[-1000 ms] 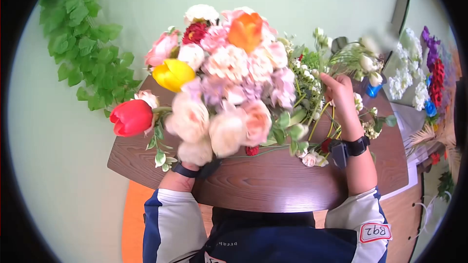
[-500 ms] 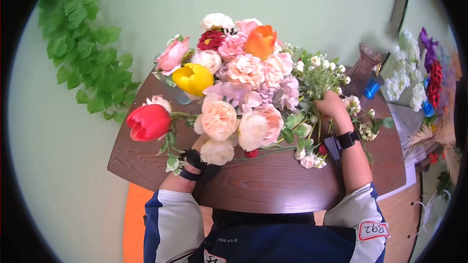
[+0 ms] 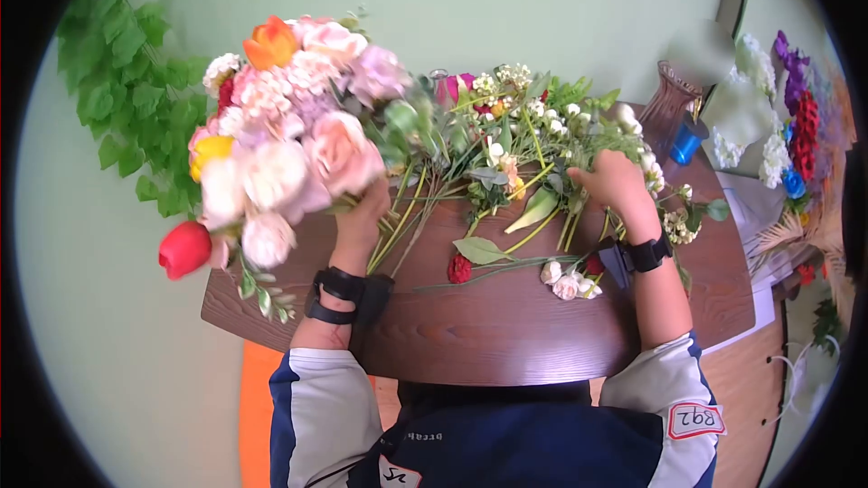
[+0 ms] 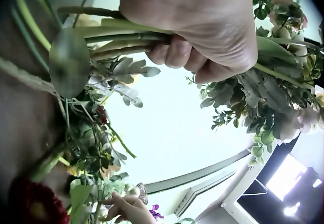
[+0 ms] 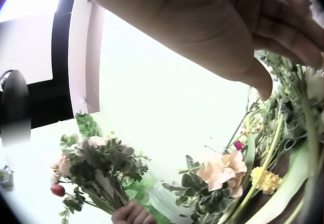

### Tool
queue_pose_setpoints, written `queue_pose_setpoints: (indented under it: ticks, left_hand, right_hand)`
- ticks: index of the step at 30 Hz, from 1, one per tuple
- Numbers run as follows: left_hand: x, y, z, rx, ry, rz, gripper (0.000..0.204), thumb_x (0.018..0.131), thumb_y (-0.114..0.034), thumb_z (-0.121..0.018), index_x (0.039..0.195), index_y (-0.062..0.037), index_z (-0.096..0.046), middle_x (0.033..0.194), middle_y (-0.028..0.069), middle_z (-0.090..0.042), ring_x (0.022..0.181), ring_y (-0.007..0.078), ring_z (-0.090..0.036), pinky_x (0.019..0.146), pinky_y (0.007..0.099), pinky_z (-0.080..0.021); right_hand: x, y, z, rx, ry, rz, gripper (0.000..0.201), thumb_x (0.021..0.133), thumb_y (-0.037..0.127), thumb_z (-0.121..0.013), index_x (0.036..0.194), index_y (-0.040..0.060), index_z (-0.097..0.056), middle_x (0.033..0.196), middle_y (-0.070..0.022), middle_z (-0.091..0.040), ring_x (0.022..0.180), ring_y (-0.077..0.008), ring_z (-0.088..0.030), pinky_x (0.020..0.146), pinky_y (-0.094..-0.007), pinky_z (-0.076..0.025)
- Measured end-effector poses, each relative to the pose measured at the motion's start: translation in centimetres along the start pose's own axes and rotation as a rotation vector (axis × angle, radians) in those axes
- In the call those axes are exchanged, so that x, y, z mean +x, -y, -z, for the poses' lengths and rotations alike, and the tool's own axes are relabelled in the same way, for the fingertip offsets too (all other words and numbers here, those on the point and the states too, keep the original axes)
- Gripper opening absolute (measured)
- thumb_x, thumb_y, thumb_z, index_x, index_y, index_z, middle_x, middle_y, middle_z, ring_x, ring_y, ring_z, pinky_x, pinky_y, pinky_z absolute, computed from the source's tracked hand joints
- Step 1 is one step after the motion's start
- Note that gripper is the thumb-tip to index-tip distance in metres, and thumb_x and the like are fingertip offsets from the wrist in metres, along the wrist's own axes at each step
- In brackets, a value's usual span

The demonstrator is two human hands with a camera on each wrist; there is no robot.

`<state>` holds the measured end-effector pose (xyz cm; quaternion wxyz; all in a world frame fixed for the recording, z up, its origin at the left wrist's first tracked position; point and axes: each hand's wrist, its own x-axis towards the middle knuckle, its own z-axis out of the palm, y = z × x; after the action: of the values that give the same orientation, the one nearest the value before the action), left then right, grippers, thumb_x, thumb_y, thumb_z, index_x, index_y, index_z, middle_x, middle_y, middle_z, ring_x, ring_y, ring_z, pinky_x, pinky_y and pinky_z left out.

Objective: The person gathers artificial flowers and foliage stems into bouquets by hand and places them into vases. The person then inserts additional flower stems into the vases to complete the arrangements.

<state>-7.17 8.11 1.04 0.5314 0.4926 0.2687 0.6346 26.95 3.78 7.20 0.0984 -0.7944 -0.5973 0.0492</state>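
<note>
My left hand (image 3: 363, 215) grips the gathered stems of a large mixed bouquet (image 3: 294, 126), held up over the table's left side. Pink roses, an orange tulip (image 3: 271, 43), a yellow bloom and a red tulip (image 3: 185, 249) fill it. In the left wrist view the fingers curl round several green stems (image 4: 129, 37). My right hand (image 3: 619, 183) is over white-budded sprigs (image 3: 624, 122) on the table's right, its thumb apart from loosely extended fingers in the right wrist view. Part of those fingers is cut off by that view's edge.
Loose flowers and leafy stems (image 3: 529, 217) lie across the wooden table (image 3: 506, 343). A purplish glass vase (image 3: 671, 104) and a blue object (image 3: 689, 141) stand at the back right. Green vines (image 3: 136, 90) hang on the left wall; more coloured flowers (image 3: 805, 140) are far right.
The bouquet in my left hand has swung left, uncovering loose flowers at the table's middle. My right hand has set the white-budded sprigs down among the flowers and its fingers have loosened.
</note>
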Motion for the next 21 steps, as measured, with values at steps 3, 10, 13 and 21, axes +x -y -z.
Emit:
queue_pose_setpoints:
  ticks: [3,10,13,21]
  left_hand:
    - [1.0,-1.0,0.9,0.027,0.083,-0.044,0.019,0.088,-0.008,-0.049,0.074,-0.013,-0.038,0.054,-0.0052,-0.029,0.041,0.0059,-0.024,0.044,0.0219,-0.02]
    - [1.5,-6.2,2.5,-0.143,0.006,-0.282,0.024,0.089,-0.007,-0.047,0.072,-0.0132,-0.032,0.053,-0.0043,-0.027,0.042,0.0064,-0.024,0.044,0.0228,-0.02]
    - [2.0,-8.8,4.4,-0.146,-0.042,-0.361,0.024,0.089,-0.007,-0.045,0.071,-0.0132,-0.032,0.049,-0.0047,-0.026,0.038,0.0063,-0.023,0.04,0.0222,-0.019]
    - [1.8,-12.6,5.4,-0.189,-0.03,-0.319,0.022,0.089,-0.008,-0.043,0.071,-0.0126,-0.032,0.046,-0.005,-0.025,0.034,0.0066,-0.026,0.039,0.0213,-0.021]
  right_hand:
    - [-1.1,1.4,0.9,-0.03,0.038,0.054,0.049,0.075,0.046,-0.064,0.071,-0.0029,-0.065,0.074,-0.0211,-0.063,0.074,-0.0354,-0.063,0.067,-0.0415,-0.05]
    - [-4.5,4.8,1.6,0.262,-0.11,0.371,0.027,0.078,0.028,-0.066,0.073,0.0012,-0.067,0.063,-0.0154,-0.062,0.061,-0.0298,-0.061,0.055,-0.0366,-0.047]
    - [-6.1,7.9,2.7,0.553,0.04,0.556,0.022,0.077,0.022,-0.068,0.07,0.0009,-0.065,0.06,-0.0142,-0.06,0.057,-0.0273,-0.06,0.053,-0.034,-0.046]
    - [-3.6,23.5,0.6,0.659,-0.119,1.098,0.054,0.076,0.011,-0.066,0.123,0.0066,-0.04,0.103,-0.0171,-0.055,0.092,-0.0294,-0.057,0.073,-0.0343,-0.047]
